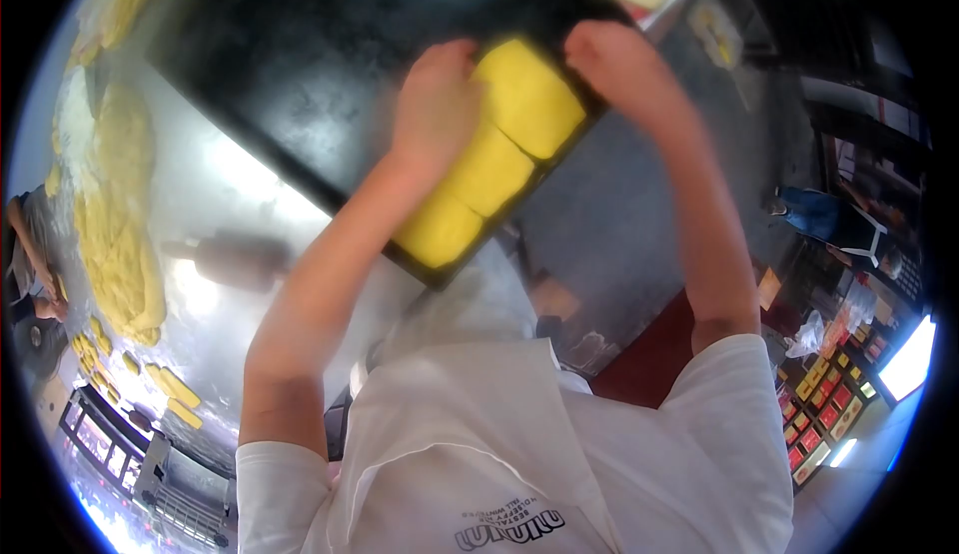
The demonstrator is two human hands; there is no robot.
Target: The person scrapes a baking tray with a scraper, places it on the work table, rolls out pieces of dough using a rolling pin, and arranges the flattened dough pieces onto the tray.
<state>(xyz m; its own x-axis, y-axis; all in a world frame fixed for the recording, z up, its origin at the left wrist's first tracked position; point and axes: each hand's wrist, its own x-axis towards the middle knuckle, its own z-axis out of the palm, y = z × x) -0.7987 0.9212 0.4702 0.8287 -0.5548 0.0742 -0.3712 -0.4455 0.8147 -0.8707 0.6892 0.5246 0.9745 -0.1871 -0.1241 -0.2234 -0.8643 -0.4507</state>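
A large black baking tray (300,64) lies tilted across the view in front of me. Along its near right side sit three flat, squarish yellow dough pieces (489,169) in a row, edge to edge. My left hand (437,104), blurred by motion, is over the tray at the left side of the farthest piece, its fingers curled in. My right hand (611,54) is closed at the tray's right edge, just beyond that piece's far corner. Whatever either hand's fingers may hold is hidden.
A floury metal worktop (200,354) carries a long mass of yellow dough (125,214), smaller dough pieces (170,389) and a blurred rolling pin (235,259). One person (35,254) stands at far left, another (834,224) at right near shelves of boxes (824,404).
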